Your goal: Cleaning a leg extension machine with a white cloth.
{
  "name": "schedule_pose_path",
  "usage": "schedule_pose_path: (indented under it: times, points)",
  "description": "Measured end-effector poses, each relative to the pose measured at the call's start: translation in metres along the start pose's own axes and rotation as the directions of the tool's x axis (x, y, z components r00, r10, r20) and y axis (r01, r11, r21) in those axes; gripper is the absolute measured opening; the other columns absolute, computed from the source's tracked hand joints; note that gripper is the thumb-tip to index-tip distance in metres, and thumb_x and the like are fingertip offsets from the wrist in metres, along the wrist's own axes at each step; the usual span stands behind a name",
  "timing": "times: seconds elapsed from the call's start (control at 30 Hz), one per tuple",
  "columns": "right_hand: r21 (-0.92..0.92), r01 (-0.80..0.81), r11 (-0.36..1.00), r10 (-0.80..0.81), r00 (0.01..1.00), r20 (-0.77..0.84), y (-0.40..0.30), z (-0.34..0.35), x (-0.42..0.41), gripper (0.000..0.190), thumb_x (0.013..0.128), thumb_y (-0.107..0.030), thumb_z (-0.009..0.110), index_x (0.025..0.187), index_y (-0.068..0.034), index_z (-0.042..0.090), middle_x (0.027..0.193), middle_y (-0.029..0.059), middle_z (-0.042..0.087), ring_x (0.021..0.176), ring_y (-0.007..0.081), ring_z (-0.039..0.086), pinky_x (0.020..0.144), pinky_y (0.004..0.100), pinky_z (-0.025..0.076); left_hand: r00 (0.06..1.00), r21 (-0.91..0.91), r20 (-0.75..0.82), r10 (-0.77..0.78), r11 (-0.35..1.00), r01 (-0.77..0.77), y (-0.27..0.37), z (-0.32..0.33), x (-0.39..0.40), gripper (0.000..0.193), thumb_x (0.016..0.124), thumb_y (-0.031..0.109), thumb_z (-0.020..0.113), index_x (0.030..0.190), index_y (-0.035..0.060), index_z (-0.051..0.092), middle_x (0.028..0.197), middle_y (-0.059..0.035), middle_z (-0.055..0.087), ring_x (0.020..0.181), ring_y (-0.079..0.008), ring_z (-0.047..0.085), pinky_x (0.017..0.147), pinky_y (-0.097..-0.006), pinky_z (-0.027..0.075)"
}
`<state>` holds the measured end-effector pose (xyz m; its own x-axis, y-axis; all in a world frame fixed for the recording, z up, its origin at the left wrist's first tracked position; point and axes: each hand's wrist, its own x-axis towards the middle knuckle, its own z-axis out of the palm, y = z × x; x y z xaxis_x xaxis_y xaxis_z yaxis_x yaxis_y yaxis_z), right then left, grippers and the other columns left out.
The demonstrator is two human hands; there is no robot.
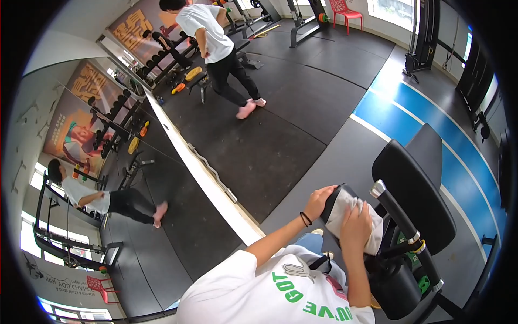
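Observation:
A light grey cloth (374, 235) lies over a black pad (336, 194) of an exercise machine. My right hand (357, 227) has its fingers bunched in the cloth and presses it on the pad. My left hand (321, 201), with a dark band at the wrist, grips the far left edge of the same pad. Its fingertips are partly hidden. Just right of my hands is a black machine handle (398, 214) with metal ends. Behind the handle stands a large black backrest (412, 194). Below it is a black roller pad (396, 287).
A wall mirror (133, 182) runs along the left, with a curved barbell (212, 170) by its base. Another person (218, 44) walks on the dark mat ahead. A weight bench (198, 79), yellow plate (193, 73), blue floor strip (429, 117) and red chair (346, 14) lie farther off.

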<state>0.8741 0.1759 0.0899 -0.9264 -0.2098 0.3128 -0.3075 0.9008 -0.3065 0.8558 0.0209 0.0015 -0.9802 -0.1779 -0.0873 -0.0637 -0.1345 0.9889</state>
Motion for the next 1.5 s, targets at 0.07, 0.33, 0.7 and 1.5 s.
schedule_pose_path:
  times: [0.07,0.33,0.7,1.5]
  points:
    - [0.173,-0.097,0.98,0.075,0.989,0.125,-0.006,0.003,0.035,0.03,0.09,-0.023,0.049,0.085,0.004,0.061,0.096,0.0251,0.06,0.079,0.0394,0.061,0.071,0.0457,0.049,0.995,0.095,-0.067,0.072,0.993,-0.065,0.005,0.006,0.002,0.037,0.091,0.024,0.042,0.105,-0.0036,0.062,0.097,-0.0165,0.067,0.091,-0.0198,0.063,0.082,-0.0299,0.046]
    - [0.243,-0.056,0.968,-0.033,0.937,0.349,-0.001,0.06,0.11,0.041,0.087,-0.033,0.049,0.077,0.003,0.066,0.078,0.0247,0.063,0.076,0.04,0.062,0.074,0.0448,0.049,0.965,0.309,-0.033,0.258,0.921,-0.236,-0.012,-0.004,0.006,0.034,0.089,0.025,0.046,0.096,-0.0046,0.062,0.088,-0.0245,0.063,0.083,-0.0411,0.06,0.072,-0.0396,0.048]
    - [0.344,-0.531,0.775,0.156,0.687,0.71,0.094,0.071,0.087,0.042,0.085,-0.042,0.047,0.098,-0.007,0.066,0.102,0.0139,0.064,0.101,0.0249,0.058,0.093,0.0331,0.039,0.998,0.103,-0.002,0.061,0.993,-0.06,0.008,-0.007,-0.001,0.039,0.09,0.025,0.042,0.111,-0.003,0.06,0.104,-0.0147,0.065,0.101,-0.0205,0.06,0.089,-0.0292,0.043]
    - [0.044,-0.133,0.99,0.095,0.867,0.49,0.007,0.049,0.072,0.022,0.086,-0.023,0.05,0.085,-0.005,0.063,0.088,0.0149,0.061,0.094,0.0283,0.059,0.059,0.0387,0.051,0.899,0.26,0.244,0.363,0.869,-0.421,-0.017,-0.019,0.002,0.061,0.09,0.039,0.039,0.122,-0.0114,0.048,0.106,-0.024,0.059,0.096,-0.0313,0.058,0.082,-0.04,0.045]
